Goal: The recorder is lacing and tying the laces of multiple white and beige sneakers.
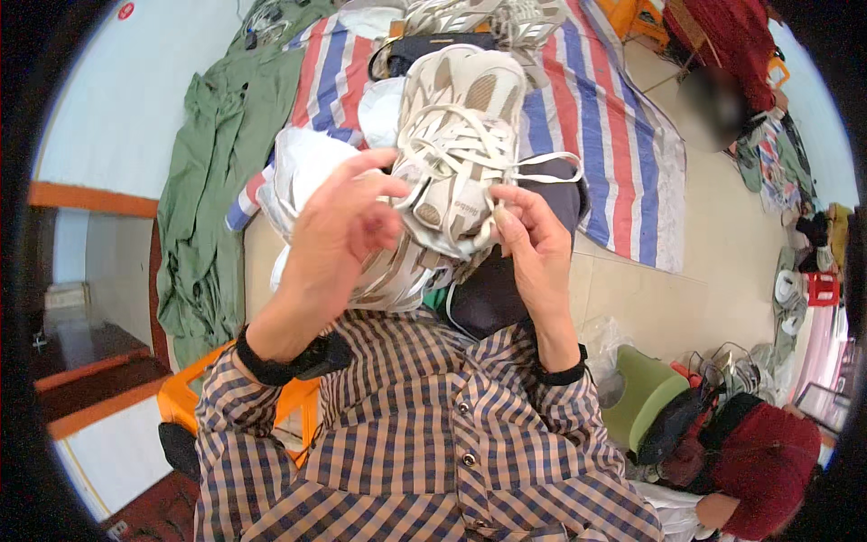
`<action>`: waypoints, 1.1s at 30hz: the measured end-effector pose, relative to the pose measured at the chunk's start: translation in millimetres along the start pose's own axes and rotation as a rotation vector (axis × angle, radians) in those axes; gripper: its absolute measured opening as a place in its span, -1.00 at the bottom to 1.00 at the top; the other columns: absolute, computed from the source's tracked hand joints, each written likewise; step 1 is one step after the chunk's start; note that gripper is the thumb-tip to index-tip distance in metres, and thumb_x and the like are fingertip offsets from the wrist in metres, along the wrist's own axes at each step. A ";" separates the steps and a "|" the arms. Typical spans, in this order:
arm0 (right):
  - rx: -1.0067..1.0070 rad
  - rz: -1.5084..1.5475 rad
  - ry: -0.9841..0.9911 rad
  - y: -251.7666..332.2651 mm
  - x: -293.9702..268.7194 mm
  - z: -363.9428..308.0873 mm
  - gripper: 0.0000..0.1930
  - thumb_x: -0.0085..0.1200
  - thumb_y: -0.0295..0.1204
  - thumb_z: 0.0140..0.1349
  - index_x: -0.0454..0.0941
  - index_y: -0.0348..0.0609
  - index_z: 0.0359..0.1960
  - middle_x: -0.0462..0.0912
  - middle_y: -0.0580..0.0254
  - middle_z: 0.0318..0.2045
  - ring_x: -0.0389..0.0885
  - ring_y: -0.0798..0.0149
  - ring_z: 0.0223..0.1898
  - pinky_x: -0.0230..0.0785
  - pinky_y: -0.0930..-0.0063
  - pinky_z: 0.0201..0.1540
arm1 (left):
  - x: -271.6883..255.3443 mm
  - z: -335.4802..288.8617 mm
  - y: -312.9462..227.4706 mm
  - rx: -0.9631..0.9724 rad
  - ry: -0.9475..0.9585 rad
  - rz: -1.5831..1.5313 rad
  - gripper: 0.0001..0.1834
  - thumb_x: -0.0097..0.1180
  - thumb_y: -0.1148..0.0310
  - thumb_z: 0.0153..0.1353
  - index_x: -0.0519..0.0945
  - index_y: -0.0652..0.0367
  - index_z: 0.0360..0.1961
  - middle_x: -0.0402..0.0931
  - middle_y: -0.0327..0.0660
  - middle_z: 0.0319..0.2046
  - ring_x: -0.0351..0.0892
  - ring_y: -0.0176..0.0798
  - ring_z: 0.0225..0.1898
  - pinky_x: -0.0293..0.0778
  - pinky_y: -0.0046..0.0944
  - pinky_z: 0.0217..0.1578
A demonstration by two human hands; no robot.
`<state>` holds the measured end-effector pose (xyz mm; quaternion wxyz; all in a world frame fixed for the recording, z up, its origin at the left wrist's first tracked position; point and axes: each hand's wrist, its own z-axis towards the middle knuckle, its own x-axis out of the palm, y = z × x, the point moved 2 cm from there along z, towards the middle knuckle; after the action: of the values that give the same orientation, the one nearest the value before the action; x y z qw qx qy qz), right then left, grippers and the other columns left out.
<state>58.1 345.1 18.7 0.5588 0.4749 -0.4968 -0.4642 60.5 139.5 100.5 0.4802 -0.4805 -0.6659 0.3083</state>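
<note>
A beige and white sneaker (462,135) lies over my lap, its toe pointing away from me and its opening toward me. Cream shoelaces (470,163) criss-cross its front, and one loop (564,172) sticks out to the right. My right hand (535,239) pinches a shoelace between thumb and forefinger beside the tongue. On the other side, my left hand (339,226) hovers by the shoe's collar with its fingers apart, holding nothing that I can see. More pale sneakers (388,282) rest beneath, partly covered by my left hand and the upper shoe.
A striped red, white and blue sheet (623,154) covers the floor ahead, with more shoes (533,23) and a black bag (433,54) on it. Green cloth (226,172) hangs at left. An orange stool (194,388) is below me; a green chair (646,397) and other people are at right.
</note>
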 end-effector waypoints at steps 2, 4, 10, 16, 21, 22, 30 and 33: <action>0.102 0.047 -0.008 7.8 -23.5 -10.2 -0.77 0.01 -0.49 0.28 0.52 -0.21 -0.04 0.55 0.43 -0.47 0.41 0.62 -0.45 0.22 0.73 -0.42 | -11.5 10.6 1.9 0.099 -0.003 0.148 -0.66 0.00 0.34 0.27 0.42 0.25 0.04 0.51 -0.25 -0.26 0.45 -0.47 -0.41 0.38 -0.45 -0.36; 0.232 0.052 -0.036 7.4 -46.7 -29.3 -0.78 0.04 -0.48 0.26 0.53 -0.19 -0.06 0.54 0.46 -0.47 0.37 0.64 -0.48 0.15 0.76 -0.46 | -21.5 16.2 2.4 0.277 -0.039 0.413 -0.73 0.02 0.41 0.24 0.49 0.24 -0.05 0.52 -0.27 -0.27 0.47 -0.46 -0.36 0.40 -0.43 -0.32; 0.343 -0.019 -0.204 -19.0 -130.4 -101.9 -0.80 0.11 -0.45 0.21 0.56 -0.17 -0.13 0.57 0.46 -0.48 0.39 0.64 -0.51 0.16 0.77 -0.47 | 22.4 65.7 -0.7 0.938 0.193 1.093 -0.76 0.03 0.56 0.09 0.54 0.19 -0.17 0.52 -0.18 -0.26 0.52 -0.20 -0.22 0.43 -0.24 -0.21; 0.393 0.008 -0.103 -29.8 -78.4 -92.4 -0.84 0.07 -0.47 0.26 0.57 -0.21 -0.16 0.57 0.44 -0.52 0.42 0.63 -0.52 0.20 0.74 -0.46 | 46.8 95.5 10.7 1.317 0.316 1.483 -0.79 0.07 0.58 -0.07 0.49 0.19 -0.33 0.48 -0.14 -0.27 0.48 -0.07 -0.10 0.36 -0.10 -0.05; 0.386 -0.063 -0.072 -27.7 -73.6 -85.7 -0.85 0.04 -0.49 0.27 0.57 -0.24 -0.17 0.56 0.43 -0.53 0.43 0.62 -0.50 0.23 0.74 -0.43 | 53.0 84.3 5.4 1.321 0.383 1.668 -0.82 0.07 0.55 -0.10 0.46 0.17 -0.39 0.44 -0.19 -0.36 0.48 -0.12 -0.17 0.33 -0.10 -0.03; 0.389 -0.131 -0.045 -22.2 -77.2 -85.9 -0.85 0.05 -0.50 0.26 0.57 -0.24 -0.18 0.57 0.43 -0.51 0.44 0.60 -0.49 0.25 0.73 -0.42 | 51.8 80.0 5.0 1.322 0.358 1.713 -0.84 0.06 0.54 -0.08 0.45 0.16 -0.40 0.43 -0.21 -0.38 0.49 -0.14 -0.20 0.32 -0.11 -0.05; 0.235 -0.977 -0.448 -2.4 -222.6 -141.2 -0.87 -0.01 -0.49 0.29 0.52 -0.19 -0.18 0.53 0.27 -0.48 0.44 0.38 -0.45 0.34 0.53 -0.29 | 22.1 75.2 -9.8 1.363 0.155 1.809 -0.86 0.07 0.49 0.00 0.52 0.13 -0.35 0.42 -0.20 -0.45 0.48 -0.11 -0.35 0.36 -0.14 -0.22; 0.261 -1.094 -0.559 -1.9 -282.2 -177.5 -0.88 0.00 -0.50 0.30 0.54 -0.22 -0.19 0.54 0.27 -0.43 0.45 0.43 -0.42 0.34 0.56 -0.29 | 21.6 79.0 -1.1 1.011 0.133 1.609 -0.88 0.06 0.52 0.05 0.51 0.19 -0.33 0.45 -0.16 -0.45 0.47 -0.08 -0.38 0.39 -0.18 -0.24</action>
<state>213.6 636.8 -25.2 0.0267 0.5853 -0.3616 -0.7252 -15.6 163.4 81.3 0.3118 -0.5468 0.1051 0.7699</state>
